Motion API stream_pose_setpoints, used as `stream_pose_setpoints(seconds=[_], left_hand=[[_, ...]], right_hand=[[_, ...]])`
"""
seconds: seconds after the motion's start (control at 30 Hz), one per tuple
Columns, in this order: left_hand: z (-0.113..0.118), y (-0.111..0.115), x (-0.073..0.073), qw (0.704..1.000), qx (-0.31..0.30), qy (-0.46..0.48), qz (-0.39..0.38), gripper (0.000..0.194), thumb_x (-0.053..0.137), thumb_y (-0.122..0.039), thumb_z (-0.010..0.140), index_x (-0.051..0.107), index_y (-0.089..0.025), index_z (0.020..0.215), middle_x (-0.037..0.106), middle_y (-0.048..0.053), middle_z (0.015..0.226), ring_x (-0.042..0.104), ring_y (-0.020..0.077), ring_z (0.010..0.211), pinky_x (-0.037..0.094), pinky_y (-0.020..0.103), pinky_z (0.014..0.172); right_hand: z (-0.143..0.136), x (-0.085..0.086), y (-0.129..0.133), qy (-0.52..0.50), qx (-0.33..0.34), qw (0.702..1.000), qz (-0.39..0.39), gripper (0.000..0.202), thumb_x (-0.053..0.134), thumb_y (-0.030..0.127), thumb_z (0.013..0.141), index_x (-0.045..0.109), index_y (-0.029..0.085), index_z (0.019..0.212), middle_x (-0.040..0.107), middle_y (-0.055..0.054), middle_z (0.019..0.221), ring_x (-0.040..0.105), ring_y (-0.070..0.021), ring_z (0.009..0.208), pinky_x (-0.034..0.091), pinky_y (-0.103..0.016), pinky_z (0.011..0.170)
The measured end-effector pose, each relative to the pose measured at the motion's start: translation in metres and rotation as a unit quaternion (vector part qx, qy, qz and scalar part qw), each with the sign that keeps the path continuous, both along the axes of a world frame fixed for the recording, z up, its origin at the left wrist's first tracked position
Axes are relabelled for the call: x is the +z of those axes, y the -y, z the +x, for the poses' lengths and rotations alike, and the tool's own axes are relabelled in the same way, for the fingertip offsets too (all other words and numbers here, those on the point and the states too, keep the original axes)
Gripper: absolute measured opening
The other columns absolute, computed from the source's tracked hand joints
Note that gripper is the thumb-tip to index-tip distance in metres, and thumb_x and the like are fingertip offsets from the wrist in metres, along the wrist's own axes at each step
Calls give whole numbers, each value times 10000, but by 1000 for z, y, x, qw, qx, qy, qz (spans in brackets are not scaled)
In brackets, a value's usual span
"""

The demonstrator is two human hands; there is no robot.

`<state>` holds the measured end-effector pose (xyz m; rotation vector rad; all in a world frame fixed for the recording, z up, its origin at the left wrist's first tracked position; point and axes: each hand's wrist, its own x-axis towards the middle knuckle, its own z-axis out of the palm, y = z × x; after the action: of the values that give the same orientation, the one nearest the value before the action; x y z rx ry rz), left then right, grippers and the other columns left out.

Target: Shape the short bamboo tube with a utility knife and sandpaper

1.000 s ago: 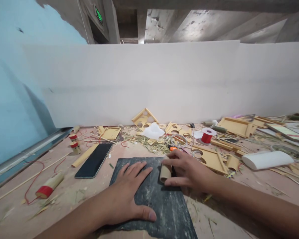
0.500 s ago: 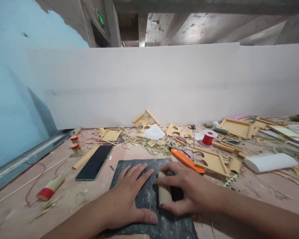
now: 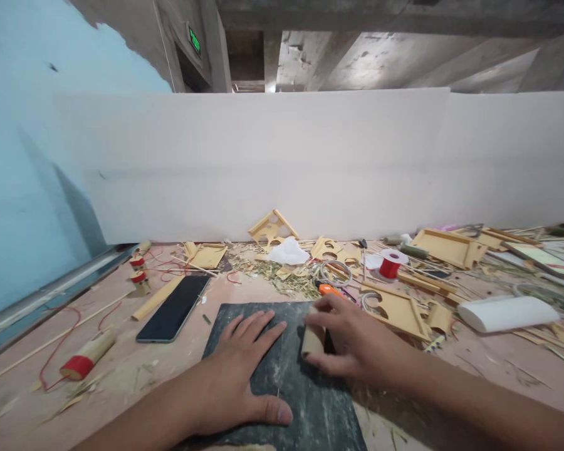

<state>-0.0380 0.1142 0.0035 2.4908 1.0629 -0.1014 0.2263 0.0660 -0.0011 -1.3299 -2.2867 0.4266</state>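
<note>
A dark, scuffed sheet (image 3: 310, 401) lies on the table in front of me. My left hand (image 3: 244, 369) rests flat on its left part, fingers spread. My right hand (image 3: 343, 338) grips a short tan cylinder (image 3: 313, 338), fingertips at its far end and thumb at its near end. The cylinder lies on the sheet's right part. Just beyond my right hand an orange cutter (image 3: 331, 290) shows, mostly hidden behind the hand.
A phone (image 3: 173, 309) lies left of the sheet, near a red-banded cylinder (image 3: 88, 356) with red thread. Shavings, wooden frames (image 3: 397, 307), a red spool (image 3: 390, 264) and a white roll (image 3: 507, 313) lie beyond and right. A white panel (image 3: 263, 156) stands behind.
My right hand has moved away from me along the sheet with the cylinder, now covering most of the orange cutter. My left hand stays flat on the sheet.
</note>
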Motion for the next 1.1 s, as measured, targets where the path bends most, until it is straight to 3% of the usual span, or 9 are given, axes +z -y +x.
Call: stream_pose_setpoints(seconds=[0.13,0.27,0.43,0.6,0.77,0.9,1.03,1.1], left_hand=[[2,0,1,1000,-16,14,5,1172,633,-924,728,283,-299,1655,162,156,1735,107,456,1582,106,717,1229],[6,0,4,1000,-12,3,18,1171,630,-922,734,296,-277,1653,179,173,1729,119,454,1581,76,712,1232],[6,0,4,1000,-13,-4,12,1180,631,-928,725,287,-288,1655,168,160,1734,109,453,1582,90,705,1236],[3,0,0,1000,-21,15,12,1167,618,-929,735,272,-304,1658,170,156,1733,115,441,1584,89,697,1241],[5,1,0,1000,-12,-5,10,1191,617,-938,722,268,-293,1660,141,153,1738,92,454,1583,99,700,1238],[7,1,2,1000,-7,-15,13,1181,614,-926,743,253,-281,1665,137,151,1740,92,440,1587,108,693,1241],[7,1,3,1000,-11,-18,-2,1199,631,-917,739,248,-260,1666,103,152,1742,62,434,1590,74,681,1249],[7,1,3,1000,-11,-18,-1,1202,633,-916,739,247,-257,1667,105,151,1741,59,430,1591,75,677,1250]], right_hand=[[-1,-2,-4,-5,64,998,-17,484,826,528,784,756,279,1194,599,-89,1181,618,-268,1036,533,-391,907],[2,-4,-9,-27,-32,999,-15,470,778,484,848,738,230,1242,582,-116,1203,636,-265,1024,545,-405,925],[-2,-2,1,-3,68,997,-30,486,797,507,836,730,282,1262,578,-109,1307,633,-279,1119,538,-402,975],[3,-1,2,13,-8,1000,-19,501,719,489,912,671,270,1361,555,-155,1394,630,-313,1182,528,-460,1021],[0,0,6,20,81,996,-33,474,765,502,867,714,299,1293,564,-123,1411,629,-303,1197,530,-428,1028],[0,-2,4,6,-3,1000,-18,435,702,474,924,706,259,1302,550,-154,1398,623,-308,1200,527,-452,1026],[-2,-4,3,8,63,998,-18,448,762,476,868,730,281,1271,554,-127,1413,608,-312,1223,515,-433,1047],[-1,-4,1,7,32,999,-7,434,741,467,890,730,254,1268,568,-145,1378,620,-312,1193,519,-449,1039]])
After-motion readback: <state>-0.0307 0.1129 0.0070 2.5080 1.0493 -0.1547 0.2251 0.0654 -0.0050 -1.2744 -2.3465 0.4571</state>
